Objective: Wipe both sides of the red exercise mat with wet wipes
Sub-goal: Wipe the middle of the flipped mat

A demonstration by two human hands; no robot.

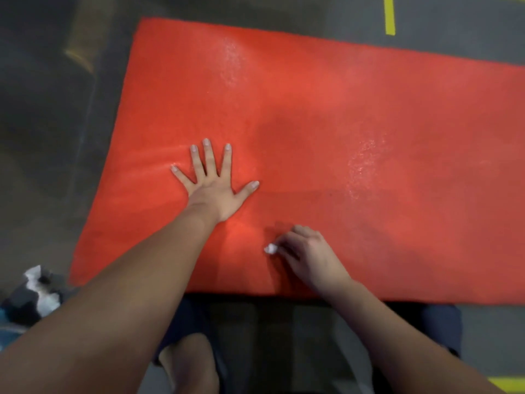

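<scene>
The red exercise mat point(326, 115) lies flat on the dark floor and fills most of the view, with glistening wet patches near its top and right of centre. My left hand point(211, 183) lies flat on the mat with the fingers spread, pressing it down. My right hand point(306, 254) is curled near the mat's near edge and grips a small white wet wipe point(270, 248), which pokes out at the fingertips and touches the mat.
A crumpled white and dark bundle point(34, 291) lies on the floor off the mat's near left corner. Yellow tape strips mark the floor at the top right point(389, 15) and bottom right point(508, 385). My knees are at the mat's near edge.
</scene>
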